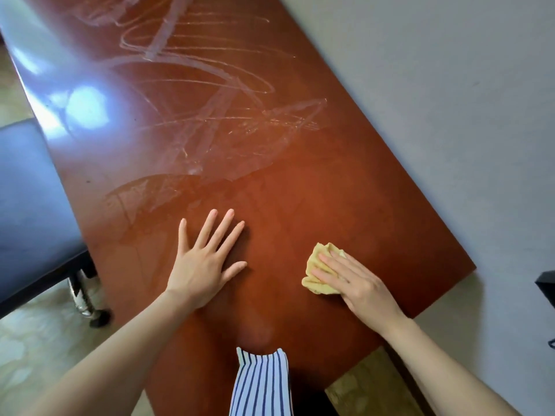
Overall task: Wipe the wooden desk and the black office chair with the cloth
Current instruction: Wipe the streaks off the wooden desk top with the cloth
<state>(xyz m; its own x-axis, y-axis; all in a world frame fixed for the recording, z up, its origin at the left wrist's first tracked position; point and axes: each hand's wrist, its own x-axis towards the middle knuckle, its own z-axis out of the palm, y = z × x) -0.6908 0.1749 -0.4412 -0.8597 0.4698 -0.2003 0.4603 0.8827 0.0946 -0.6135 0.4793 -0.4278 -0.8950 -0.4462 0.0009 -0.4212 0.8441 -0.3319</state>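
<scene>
While flat R hand [357,280] presses cloth [317,267], L hand [201,262] flat too, chair [27,211] flanks desk [300,181].

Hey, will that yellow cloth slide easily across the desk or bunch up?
The yellow cloth lies crumpled in soft folds, so it is probably floppy and may bunch when pushed. The wooden desk is glossy and reflective, so the cloth likely glides easily under the flat right hand. Small and thin, it probably weighs little.
</scene>
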